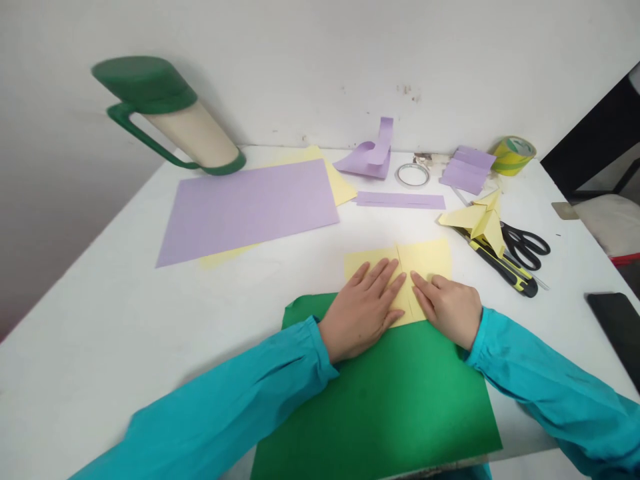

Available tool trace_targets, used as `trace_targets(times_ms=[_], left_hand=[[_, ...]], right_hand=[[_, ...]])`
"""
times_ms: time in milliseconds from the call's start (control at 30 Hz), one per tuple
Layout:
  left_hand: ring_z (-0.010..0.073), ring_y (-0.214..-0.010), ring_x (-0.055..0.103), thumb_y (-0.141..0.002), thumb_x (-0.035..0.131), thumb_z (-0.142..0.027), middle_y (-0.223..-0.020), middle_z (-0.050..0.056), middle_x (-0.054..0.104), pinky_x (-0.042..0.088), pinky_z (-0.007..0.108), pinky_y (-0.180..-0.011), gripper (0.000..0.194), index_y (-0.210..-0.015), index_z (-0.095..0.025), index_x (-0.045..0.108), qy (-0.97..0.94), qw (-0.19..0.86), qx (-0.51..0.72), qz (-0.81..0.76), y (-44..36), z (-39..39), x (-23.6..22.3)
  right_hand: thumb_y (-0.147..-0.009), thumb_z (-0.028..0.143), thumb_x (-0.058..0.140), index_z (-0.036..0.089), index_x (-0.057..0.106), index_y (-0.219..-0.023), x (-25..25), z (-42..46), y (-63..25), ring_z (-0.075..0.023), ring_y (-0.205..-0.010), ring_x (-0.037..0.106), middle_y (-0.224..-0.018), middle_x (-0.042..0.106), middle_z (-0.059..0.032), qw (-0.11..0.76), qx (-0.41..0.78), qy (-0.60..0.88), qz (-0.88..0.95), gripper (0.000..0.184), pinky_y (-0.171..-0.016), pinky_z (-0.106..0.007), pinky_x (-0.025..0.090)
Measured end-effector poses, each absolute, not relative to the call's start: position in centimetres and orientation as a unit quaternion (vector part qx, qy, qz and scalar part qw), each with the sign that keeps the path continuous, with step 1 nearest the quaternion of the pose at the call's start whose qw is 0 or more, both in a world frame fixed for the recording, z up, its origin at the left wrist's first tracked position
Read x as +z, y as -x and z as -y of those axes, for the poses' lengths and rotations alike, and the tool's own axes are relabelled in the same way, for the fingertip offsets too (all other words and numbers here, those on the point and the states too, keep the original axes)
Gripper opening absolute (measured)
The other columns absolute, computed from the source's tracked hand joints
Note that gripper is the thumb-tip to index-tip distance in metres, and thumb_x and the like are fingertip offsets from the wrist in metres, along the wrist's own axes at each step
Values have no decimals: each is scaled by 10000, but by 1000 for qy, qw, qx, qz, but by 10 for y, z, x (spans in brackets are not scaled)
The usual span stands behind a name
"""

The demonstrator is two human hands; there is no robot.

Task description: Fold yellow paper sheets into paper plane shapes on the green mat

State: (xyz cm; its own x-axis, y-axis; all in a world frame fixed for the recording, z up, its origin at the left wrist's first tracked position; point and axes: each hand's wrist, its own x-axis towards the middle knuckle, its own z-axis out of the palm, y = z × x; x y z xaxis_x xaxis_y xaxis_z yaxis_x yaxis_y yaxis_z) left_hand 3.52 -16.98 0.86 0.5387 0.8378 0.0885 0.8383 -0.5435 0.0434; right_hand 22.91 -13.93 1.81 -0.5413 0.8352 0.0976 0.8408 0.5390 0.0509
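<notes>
A folded yellow paper (430, 257) lies partly over a large green sheet (385, 407), its two flaps meeting at a line near the middle. My left hand (367, 303) rests flat on the left flap, fingers stretched out and slightly apart. On the right flap, my right hand (450, 303) has most of its fingers curled in. Its index finger and thumb press close together on the paper beside the centre line. Both palms hide part of the yellow paper, and the green sheet's near edge reaches the table's front.
Right of my hands lie a folded yellow paper plane (480, 220), a utility knife (505, 267) and black scissors (527, 243). Purple sheet (250, 210), clear tape roll (413, 175), yellow-green tape roll (514, 157) and purple strips (400, 200) lie farther back. A green-topped jug (195, 130) stands left; a black phone-like slab (617, 327) lies right.
</notes>
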Motion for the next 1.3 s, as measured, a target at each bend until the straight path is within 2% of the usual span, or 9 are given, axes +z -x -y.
trace_targets(times_ms=[167, 467, 800, 1200, 1300], left_hand=[[313, -1387, 278, -950, 374, -512, -1500, 168, 315, 246, 482, -1112, 604, -1407, -118, 382, 879, 4, -50, 475, -34, 169, 8], [315, -1386, 279, -949, 374, -515, -1503, 168, 308, 243, 483, -1112, 608, -1410, -118, 379, 879, 10, -56, 474, -34, 169, 6], [319, -1380, 294, -956, 351, -504, -1489, 175, 333, 265, 486, -1100, 587, -1389, -114, 420, 878, 4, -48, 477, -36, 170, 11], [321, -1381, 291, -958, 356, -491, -1486, 183, 337, 258, 487, -1103, 577, -1383, -107, 424, 877, 0, -53, 477, -36, 170, 11], [322, -1379, 295, -956, 359, -496, -1488, 183, 331, 263, 486, -1102, 589, -1393, -104, 408, 877, 0, -49, 477, -36, 170, 12]], right_hand=[[-979, 393, 339, 297, 578, -1267, 19, 140, -230, -137, -617, 613, -807, 676, -23, 18, -50, 479, 876, 385, -476, -299, 139], [-985, 390, 331, 277, 570, -1271, 20, 141, -231, -143, -654, 611, -818, 669, -33, 20, -67, 466, 882, 390, -487, -301, 164], [-971, 372, 372, 264, 607, -1224, 20, 138, -234, -168, -729, 569, -822, 631, -62, 54, -88, 441, 892, 361, -556, -294, 279], [-964, 351, 398, 224, 630, -1195, 18, 135, -236, -196, -751, 516, -794, 599, -73, 89, -83, 415, 901, 351, -602, -305, 318], [-953, 329, 429, 212, 606, -1226, 17, 132, -236, -219, -808, 515, -883, 613, -102, 109, -78, 385, 913, 346, -659, -326, 359]])
